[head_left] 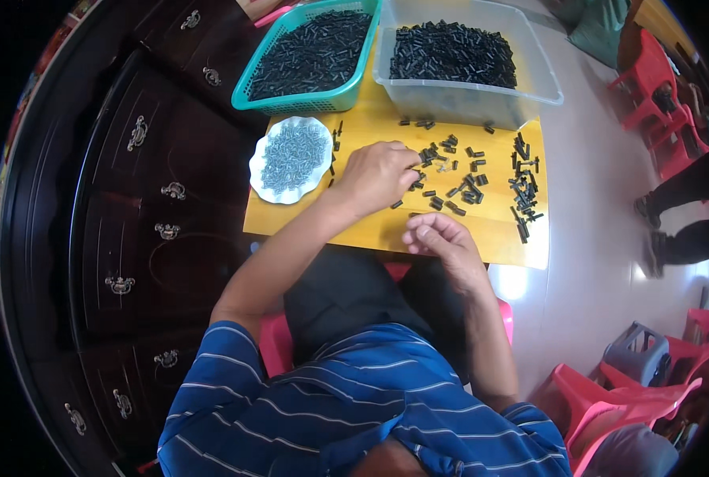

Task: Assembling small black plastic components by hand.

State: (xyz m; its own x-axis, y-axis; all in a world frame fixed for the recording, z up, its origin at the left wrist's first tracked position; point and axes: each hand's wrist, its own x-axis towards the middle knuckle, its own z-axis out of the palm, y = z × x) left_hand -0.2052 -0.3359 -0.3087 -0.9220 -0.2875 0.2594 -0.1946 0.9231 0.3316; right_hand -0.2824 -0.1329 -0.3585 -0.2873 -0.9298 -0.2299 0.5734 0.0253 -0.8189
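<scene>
From the head view, the left hand (376, 175) lies knuckles-up on the yellow bench (370, 230), its fingers curled down into the scatter of small black pieces (458, 187) loose in the middle of the bench; the fingertips are hidden under the hand, so I cannot tell whether they pinch a piece or only touch the heap. The right hand (442, 238) hovers at the near edge of the bench, fingers bent loosely inward with the thumb close to them; whether it holds anything cannot be made out. The main risk, as I judge it, is that a sweep of either hand could push pieces off the near edge, since the right hand works right at that rim and some pieces lie close to it. A second row of black pieces (523, 187) lies near the right edge, where a nudge could send them to the floor (601, 238). The white dish (291, 159) of small grey parts sits just beside the left forearm and overhangs the bench's left edge, so an elbow move could tip it. The teal basket (306, 56) and the clear tub (466, 71) sit at the far side, well away from the hands.
</scene>
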